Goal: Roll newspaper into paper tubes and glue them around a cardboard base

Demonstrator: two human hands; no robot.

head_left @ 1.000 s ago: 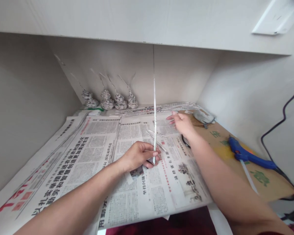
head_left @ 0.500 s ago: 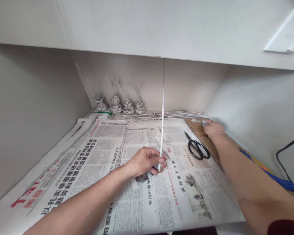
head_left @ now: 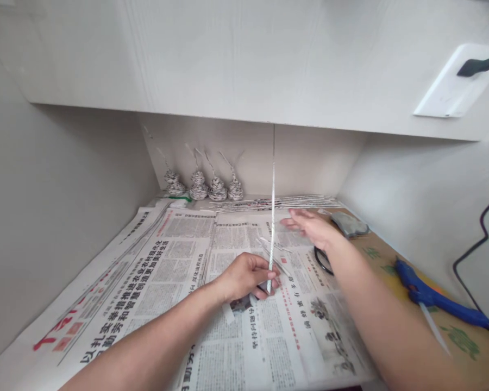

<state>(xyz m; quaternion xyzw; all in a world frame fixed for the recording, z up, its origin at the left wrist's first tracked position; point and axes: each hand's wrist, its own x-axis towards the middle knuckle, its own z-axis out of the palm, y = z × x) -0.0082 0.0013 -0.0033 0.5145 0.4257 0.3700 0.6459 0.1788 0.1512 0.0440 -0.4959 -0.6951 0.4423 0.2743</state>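
1. Strip, long, thin, rolled of white paper with faint printing (head_left: 273, 217). Stands upright above the spread newspaper; lower end in the left hand, upper end narrowing towards the pale overhang.

2. Left hand (head_left: 252, 274). Thumb and fingers pinched on the strip's lower end; grasp unchanged over the past second.

3. Right hand (head_left: 309, 227). Fingers extended and unclasped, apart from the strip, above the newspaper; nothing visible in its grasp, though blur hides the fingertips. Half a second ago it was at the cloth (item 4); now it has returned. Judged meaning: the strip's hold is unaffected, and the right hand is again free close to it.

4. Cloth or packet, grey, crumpled, material uncertain (head_left: 350, 224). Lies on the brown cardboard sheet with green printing (head_left: 481, 353); uncovered again.

5. Scissors, black, looped handles (head_left: 318, 262). On the newspaper, now largely hidden by the right arm.

6. Glue gun, blue plastic, white stick inserted (head_left: 436, 297). On the cardboard.

7. Newspaper sheets, black and red print (head_left: 179, 260).

8. Rods, slender, white paper, bundled (head_left: 277, 203). Along the back.

9. Woven paper forms, gourd-shaped, four (head_left: 217, 190). Back left.
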